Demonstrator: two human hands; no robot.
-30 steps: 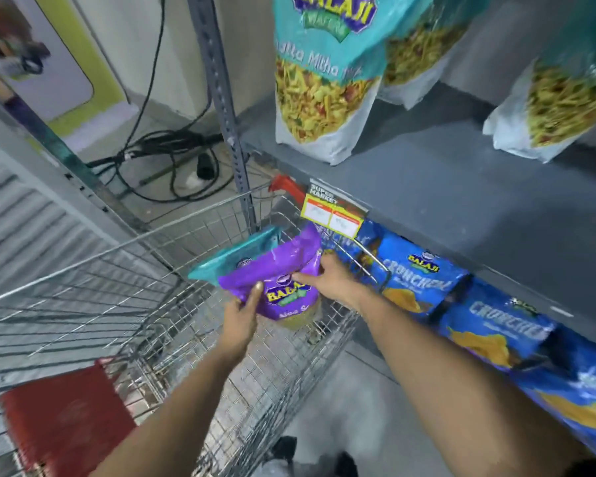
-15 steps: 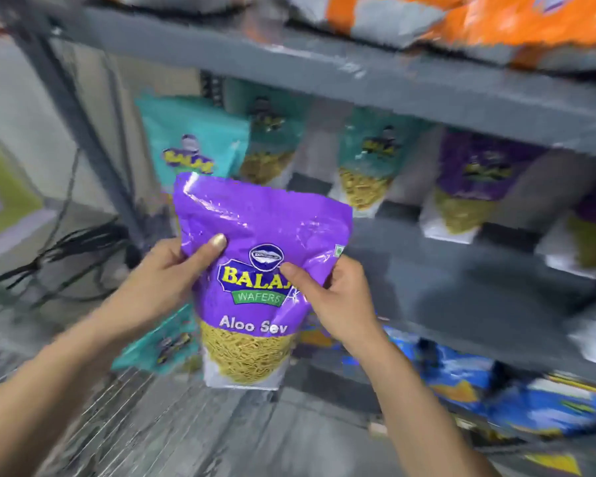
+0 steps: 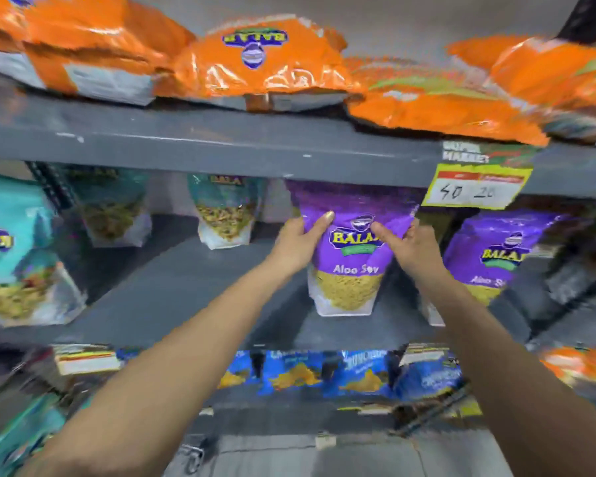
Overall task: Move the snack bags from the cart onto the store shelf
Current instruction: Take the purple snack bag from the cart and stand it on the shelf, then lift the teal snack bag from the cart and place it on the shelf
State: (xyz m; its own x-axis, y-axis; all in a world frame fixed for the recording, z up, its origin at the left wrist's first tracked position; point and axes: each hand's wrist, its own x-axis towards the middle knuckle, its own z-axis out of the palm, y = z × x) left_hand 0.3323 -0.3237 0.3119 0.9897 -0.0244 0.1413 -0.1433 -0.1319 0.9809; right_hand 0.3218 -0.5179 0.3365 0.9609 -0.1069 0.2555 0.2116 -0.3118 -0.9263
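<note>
Both hands grip purple Aloo Sev bag (image 3: 353, 256) upright on shelf (image 3: 172, 290)

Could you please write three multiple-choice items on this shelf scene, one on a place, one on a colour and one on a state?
1. Where is the purple snack bag being held?
A. over the cart
B. at the middle shelf
C. on the top shelf

2. What colour are the bags on the top shelf?
A. orange
B. blue
C. purple

3. How is the purple snack bag held?
A. by the left hand alone
B. by nobody
C. by both hands

Answers:
1 B, it stands upright at the middle shelf, left of another purple bag.
2 A, all are orange.
3 C, the left hand and right hand grip its sides.
</note>
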